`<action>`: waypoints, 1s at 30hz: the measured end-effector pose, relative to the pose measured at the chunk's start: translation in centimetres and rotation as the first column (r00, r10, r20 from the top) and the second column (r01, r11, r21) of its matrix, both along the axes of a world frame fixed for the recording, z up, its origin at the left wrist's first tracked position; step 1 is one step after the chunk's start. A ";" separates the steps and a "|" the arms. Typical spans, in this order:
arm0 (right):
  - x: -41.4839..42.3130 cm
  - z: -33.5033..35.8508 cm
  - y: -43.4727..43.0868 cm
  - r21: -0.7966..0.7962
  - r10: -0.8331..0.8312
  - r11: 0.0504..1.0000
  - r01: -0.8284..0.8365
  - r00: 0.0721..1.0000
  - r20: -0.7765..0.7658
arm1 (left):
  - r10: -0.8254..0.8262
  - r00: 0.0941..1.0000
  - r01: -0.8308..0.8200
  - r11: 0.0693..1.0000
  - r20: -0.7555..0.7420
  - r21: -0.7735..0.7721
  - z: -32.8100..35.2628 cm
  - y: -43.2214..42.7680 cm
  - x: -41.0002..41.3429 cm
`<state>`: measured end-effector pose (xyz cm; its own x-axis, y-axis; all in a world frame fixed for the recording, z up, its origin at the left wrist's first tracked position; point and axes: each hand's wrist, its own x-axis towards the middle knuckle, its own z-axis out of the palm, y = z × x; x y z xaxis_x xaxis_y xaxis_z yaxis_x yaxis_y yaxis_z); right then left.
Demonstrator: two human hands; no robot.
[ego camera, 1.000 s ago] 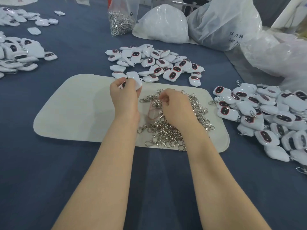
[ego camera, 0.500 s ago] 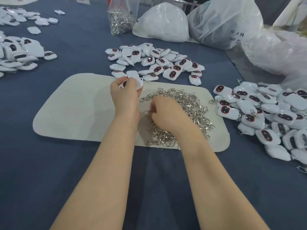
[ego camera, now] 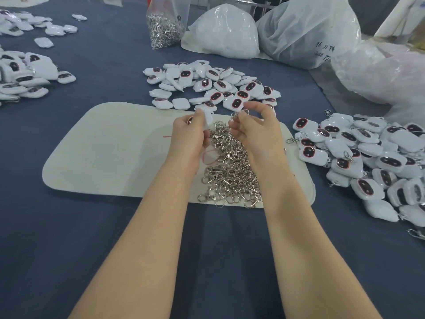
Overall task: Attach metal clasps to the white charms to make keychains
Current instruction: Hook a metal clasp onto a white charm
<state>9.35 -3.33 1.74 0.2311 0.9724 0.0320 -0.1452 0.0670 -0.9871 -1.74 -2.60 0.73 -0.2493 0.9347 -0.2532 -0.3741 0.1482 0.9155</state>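
Observation:
My left hand grips a white charm above the far edge of the cream mat. My right hand is raised close beside it and pinches a metal clasp between thumb and forefinger. Under both hands a heap of silver clasps lies on the mat. A pile of loose white charms with dark red-rimmed faces sits just beyond the mat. To the right lies a pile of charms with clasps on them.
A clear bag of clasps stands at the back, with white plastic bags beside it and further right. More white charms lie at the far left on the blue cloth. A red rubber band rests among the clasps.
My right hand has lifted out of the clasp heap with one clasp and moved up beside the charm in my left hand. The left hand has stayed nearly in place.

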 end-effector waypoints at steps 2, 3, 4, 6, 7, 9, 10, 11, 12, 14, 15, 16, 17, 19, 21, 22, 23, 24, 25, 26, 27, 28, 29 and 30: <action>0.3 0.1 0.0 0.013 0.047 0.999 -0.045 0.986 -0.161 | -0.024 0.999 0.023 0.999 0.026 0.027 -0.1 -0.1 0.1; 0.4 0.1 0.1 0.011 0.066 0.998 -0.065 0.979 -0.194 | -0.041 0.997 0.038 0.998 0.064 0.046 -0.1 -0.2 0.1; 0.5 0.1 0.1 0.007 0.078 0.997 -0.078 0.975 -0.208 | -0.062 0.994 0.056 0.996 0.088 0.063 0.0 -0.4 0.1; 0.5 0.1 0.2 -0.004 0.080 0.997 -0.082 0.975 -0.205 | -0.098 0.990 0.089 0.992 0.102 0.094 0.3 -0.5 0.2; 0.5 0.0 0.2 -0.006 0.074 0.997 -0.076 0.978 -0.194 | -0.108 0.988 0.096 0.990 0.112 0.103 0.3 -0.6 0.2; 0.4 0.0 0.2 0.002 0.069 0.998 -0.070 0.983 -0.168 | -0.120 0.982 0.105 0.989 0.147 0.105 0.5 -0.6 0.2; 0.4 0.0 0.3 0.010 0.074 0.997 -0.073 0.984 -0.162 | -0.123 0.980 0.109 0.989 0.154 0.101 0.6 -0.6 0.2; 0.5 0.0 0.3 0.020 0.084 0.996 -0.082 0.984 -0.158 | -0.127 0.981 0.113 0.989 0.149 0.097 0.5 -0.6 0.2; 0.5 0.0 0.3 0.028 0.097 0.995 -0.094 0.984 -0.152 | -0.132 0.981 0.120 0.988 0.139 0.095 0.5 -0.6 0.1; 0.6 0.0 0.3 0.038 0.124 0.992 -0.120 0.985 -0.122 | -0.152 0.980 0.140 0.986 0.129 0.096 0.4 -0.7 0.1; 0.6 0.1 0.2 0.038 0.133 0.991 -0.129 0.985 -0.107 | -0.161 0.979 0.150 0.984 0.123 0.094 0.4 -0.8 0.1; 0.6 0.1 0.2 0.036 0.136 0.990 -0.133 0.986 -0.100 | -0.167 0.980 0.159 0.983 0.103 0.089 0.4 -0.8 0.2; 0.5 0.1 0.1 0.031 0.136 0.991 -0.134 0.986 -0.100 | -0.170 0.983 0.165 0.983 0.066 0.082 0.4 -0.9 0.3; 0.5 0.2 0.0 0.023 0.136 0.991 -0.134 0.987 -0.091 | -0.177 0.984 0.178 0.981 -0.023 0.074 0.3 -0.9 0.4; 0.4 0.3 -0.1 0.031 0.133 0.991 -0.132 0.991 -0.017 | -0.191 0.979 0.195 0.978 -0.067 0.070 0.2 -1.0 0.5; 0.4 0.3 -0.2 0.039 0.126 0.991 -0.128 0.991 0.047 | -0.199 0.978 0.203 0.977 -0.060 0.069 0.3 -1.1 0.5; 0.4 0.2 -0.2 0.049 0.116 0.991 -0.122 0.986 0.122 | -0.206 0.978 0.208 0.976 -0.042 0.071 0.3 -1.1 0.4; 0.3 0.2 -0.3 0.058 0.104 0.991 -0.118 0.974 0.199 | -0.210 0.977 0.211 0.975 -0.027 0.072 0.3 -1.1 0.4; 0.2 0.2 -0.3 0.065 0.094 0.991 -0.115 0.959 0.266 | -0.208 0.978 0.210 0.975 -0.026 0.072 0.3 -1.1 0.3; 0.2 0.2 -0.3 0.070 0.084 0.991 -0.112 0.945 0.317 | -0.201 0.979 0.203 0.977 -0.038 0.069 0.3 -1.1 0.3; 0.1 0.2 -0.3 0.076 0.076 0.991 -0.109 0.932 0.353 | -0.190 0.980 0.193 0.979 -0.056 0.062 0.3 -1.1 0.2; 0.1 0.2 -0.3 0.082 0.069 0.991 -0.108 0.922 0.382 | -0.181 0.981 0.185 0.981 -0.070 0.055 0.3 -1.0 0.2; 0.1 0.2 -0.3 0.090 0.063 0.990 -0.109 0.912 0.405 | -0.176 0.981 0.180 0.982 -0.077 0.051 0.3 -1.0 0.2; 0.0 0.2 -0.3 0.095 0.059 0.989 -0.110 0.904 0.423 | -0.174 0.981 0.178 0.983 -0.080 0.051 0.3 -1.0 0.3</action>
<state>9.35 -3.65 1.96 0.0892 0.9716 0.2190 0.2689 0.1883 -0.9446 -1.47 -3.64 1.04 -0.0955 0.9781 -0.1849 -0.2771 0.1523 0.9487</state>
